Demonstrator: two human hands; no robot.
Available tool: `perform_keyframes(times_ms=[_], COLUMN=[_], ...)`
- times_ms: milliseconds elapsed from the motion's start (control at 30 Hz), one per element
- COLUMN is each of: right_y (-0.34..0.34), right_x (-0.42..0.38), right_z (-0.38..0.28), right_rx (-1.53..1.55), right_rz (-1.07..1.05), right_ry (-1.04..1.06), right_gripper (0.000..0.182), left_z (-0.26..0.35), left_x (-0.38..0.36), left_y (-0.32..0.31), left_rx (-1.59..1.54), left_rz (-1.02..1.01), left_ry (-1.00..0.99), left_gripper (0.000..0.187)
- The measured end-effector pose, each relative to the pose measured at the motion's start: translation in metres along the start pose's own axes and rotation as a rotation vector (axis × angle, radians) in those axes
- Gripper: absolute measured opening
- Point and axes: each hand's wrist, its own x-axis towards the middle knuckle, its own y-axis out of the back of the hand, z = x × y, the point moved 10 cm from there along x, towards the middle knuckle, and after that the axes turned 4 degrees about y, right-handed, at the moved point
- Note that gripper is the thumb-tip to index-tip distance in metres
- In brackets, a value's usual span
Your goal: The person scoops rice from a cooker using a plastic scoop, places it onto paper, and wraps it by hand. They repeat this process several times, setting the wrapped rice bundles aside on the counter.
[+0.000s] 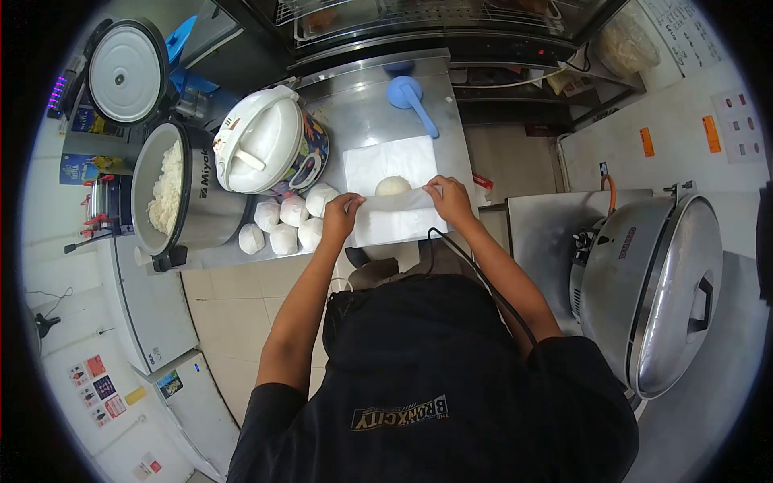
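A rounded mound of white rice [393, 186] lies on white wrapping paper [390, 161] on the steel table. My left hand [344, 214] pinches the near edge of the paper at its left side, and my right hand [451, 199] pinches the same edge at its right. Between them the lifted edge is stretched across the front of the rice, partly covering it. Several paper-wrapped bundles [283, 239] sit together just left of my left hand. Beyond the paper lies a blue rice scoop [412, 105] with its handle pointing toward the near right.
Left of the wrapped bundles stand a flowered rice container [312, 149] with a white lid and a large open rice cooker [197, 185] full of rice. A glass display cabinet [370, 36] borders the table's far side. A big metal cooker [644, 282] occupies the right counter.
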Motion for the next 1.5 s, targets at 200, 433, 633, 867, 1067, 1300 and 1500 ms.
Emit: perform_keyframes(times_ms=[200, 433, 633, 867, 1067, 1300, 1500], right_y=[0.034, -0.069, -0.093, -0.092, -0.092, -0.093, -0.089], right_x=[-0.017, -0.063, -0.064, -0.063, -0.067, -0.069, -0.071], right_z=[-0.049, -0.1, -0.074, -0.073, -0.071, -0.071, -0.072], right_rx=[-0.381, -0.212, -0.522, -0.532, -0.529, -0.528, -0.505], right_rz=[0.438, -0.119, -0.124, -0.154, -0.138, -0.128, -0.086], right_ry=[0.26, 0.6, 0.527, 0.493, 0.462, 0.426, 0.433], right_gripper=[0.016, 0.038, 0.055, 0.054, 0.055, 0.054, 0.053], left_z=[-0.012, -0.015, 0.033, 0.039, 0.023, 0.039, 0.044], left_x=[0.008, 0.009, 0.042, 0.098, 0.094, 0.106, 0.113], left_y=[-0.009, -0.013, -0.005, -0.059, -0.068, -0.068, -0.066], left_rx=[0.077, 0.123, 0.14, 0.406, 0.429, 0.47, 0.424], left_rz=[-0.022, -0.08, 0.166, 0.032, 0.038, -0.078, -0.212], left_ry=[0.04, 0.117, -0.302, -0.364, -0.417, -0.368, -0.307], left_gripper=[0.026, 0.027, 0.032, 0.056, 0.028, 0.017, 0.043])
